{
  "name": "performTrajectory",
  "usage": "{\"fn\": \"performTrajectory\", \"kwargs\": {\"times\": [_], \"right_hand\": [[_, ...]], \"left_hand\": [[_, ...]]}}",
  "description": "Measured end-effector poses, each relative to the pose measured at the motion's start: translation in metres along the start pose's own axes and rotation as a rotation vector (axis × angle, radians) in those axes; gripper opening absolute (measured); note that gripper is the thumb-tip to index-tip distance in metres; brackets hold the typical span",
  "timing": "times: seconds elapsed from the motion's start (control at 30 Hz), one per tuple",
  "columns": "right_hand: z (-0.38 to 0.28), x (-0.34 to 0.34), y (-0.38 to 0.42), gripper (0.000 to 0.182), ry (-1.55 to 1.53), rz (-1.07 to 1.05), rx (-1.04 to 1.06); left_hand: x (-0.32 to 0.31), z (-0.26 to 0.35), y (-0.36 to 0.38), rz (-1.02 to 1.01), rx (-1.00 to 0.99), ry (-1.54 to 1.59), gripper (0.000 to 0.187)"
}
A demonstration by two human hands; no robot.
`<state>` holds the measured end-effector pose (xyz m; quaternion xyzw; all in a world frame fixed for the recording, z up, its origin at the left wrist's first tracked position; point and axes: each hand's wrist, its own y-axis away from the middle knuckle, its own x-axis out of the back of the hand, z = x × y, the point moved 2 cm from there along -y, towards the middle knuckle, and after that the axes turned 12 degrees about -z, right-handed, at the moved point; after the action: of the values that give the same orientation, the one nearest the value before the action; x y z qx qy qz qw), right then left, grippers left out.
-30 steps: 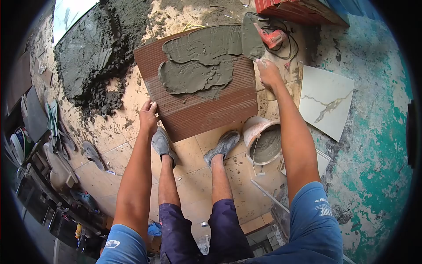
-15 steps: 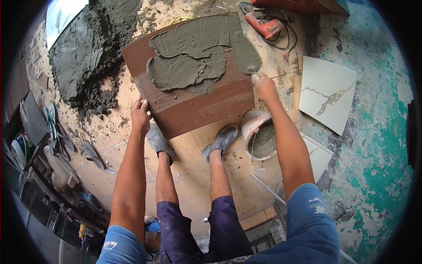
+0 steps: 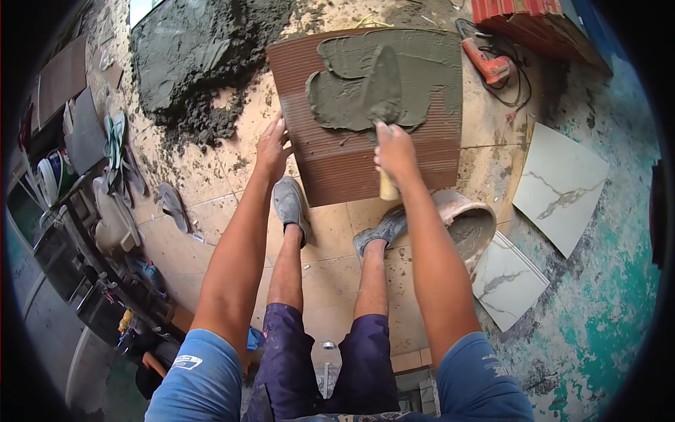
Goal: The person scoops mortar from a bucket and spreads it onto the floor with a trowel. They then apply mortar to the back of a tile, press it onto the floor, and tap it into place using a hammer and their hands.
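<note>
My right hand point(image 3: 396, 153) is closed round the pale handle of a trowel point(image 3: 384, 84), whose cement-coated blade lies on wet grey mortar point(image 3: 337, 98). The mortar covers much of the upper part of a brown ridged tile point(image 3: 373, 172); the ridges show bare at its left and lower parts. At the tile's left edge is my left hand point(image 3: 273, 148), its fingers along the edge and partly hidden, so whether it grips is unclear.
A mortar heap point(image 3: 204, 63) lies at upper left. A bucket point(image 3: 470, 228) stands by my right forearm. Marbled tiles point(image 3: 562, 188), a red power tool point(image 3: 490, 65) and a red stack point(image 3: 534, 21) are at right. Slippers point(image 3: 172, 205) and a rack stand at left.
The trowel and my right hand have moved left from the tile's right edge onto the middle of the mortar. The whole view has shifted, so the tile appears further right.
</note>
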<state>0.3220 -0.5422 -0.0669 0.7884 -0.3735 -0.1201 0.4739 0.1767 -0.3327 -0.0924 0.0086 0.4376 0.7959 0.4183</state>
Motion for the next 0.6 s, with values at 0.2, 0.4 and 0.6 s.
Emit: {"fn": "performTrajectory", "kwargs": {"times": [0.2, 0.4, 0.6], "right_hand": [[-0.067, -0.068, 0.006, 0.041, 0.369, -0.040, 0.026], [-0.071, -0.119, 0.021, 0.038, 0.438, -0.007, 0.078], [-0.071, -0.166, 0.032, 0.038, 0.386, -0.051, 0.002]], "left_hand": [[0.006, 0.010, 0.000, -0.197, 0.108, 0.073, 0.076], [0.024, 0.009, -0.003, -0.290, 0.170, 0.272, 0.084], [0.051, -0.027, -0.015, -0.506, 0.097, 0.759, 0.075]]}}
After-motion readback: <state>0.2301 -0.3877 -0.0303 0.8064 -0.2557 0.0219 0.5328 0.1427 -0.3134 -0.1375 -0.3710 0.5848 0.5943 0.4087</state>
